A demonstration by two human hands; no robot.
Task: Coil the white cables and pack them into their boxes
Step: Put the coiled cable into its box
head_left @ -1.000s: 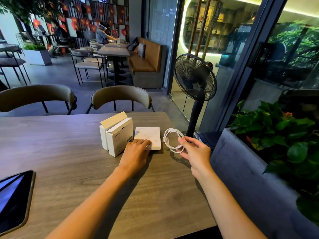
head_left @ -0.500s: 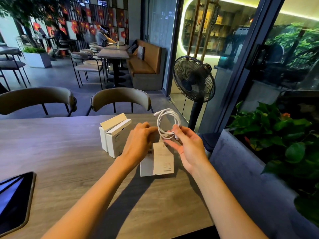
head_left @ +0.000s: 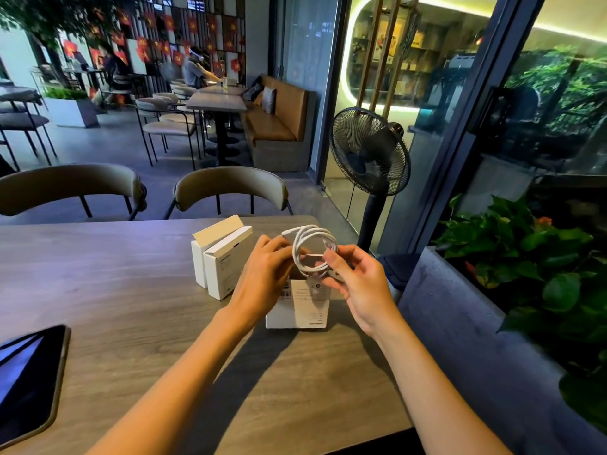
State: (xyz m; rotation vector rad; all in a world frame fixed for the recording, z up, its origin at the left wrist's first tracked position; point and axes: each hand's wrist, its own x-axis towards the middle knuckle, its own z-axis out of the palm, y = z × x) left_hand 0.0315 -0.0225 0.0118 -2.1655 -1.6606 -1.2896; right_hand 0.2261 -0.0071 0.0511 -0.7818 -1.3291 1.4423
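Above the box (head_left: 297, 305), coiled cable (head_left: 313, 249) in both grips; left fingertips hidden

One coiled white cable (head_left: 313, 252) is in view, held up between two hands: one left hand (head_left: 262, 277) and one right hand (head_left: 358, 284). Three white boxes are on the one tabletop (head_left: 131, 290): two standing side by side, the rear open box (head_left: 210, 244) and the front open box (head_left: 226, 264), each with one flap raised, and one labelled box (head_left: 300, 305) below the hands. One dark tablet (head_left: 28, 379) lies at the tabletop's left edge. Two chairs stand just behind the tabletop, the left chair (head_left: 72, 188) and the right chair (head_left: 230, 188). One standing fan (head_left: 369, 152) and one brown bench sofa (head_left: 279, 123) are beyond. How many chairs and tables stand farther back cannot be counted surely.
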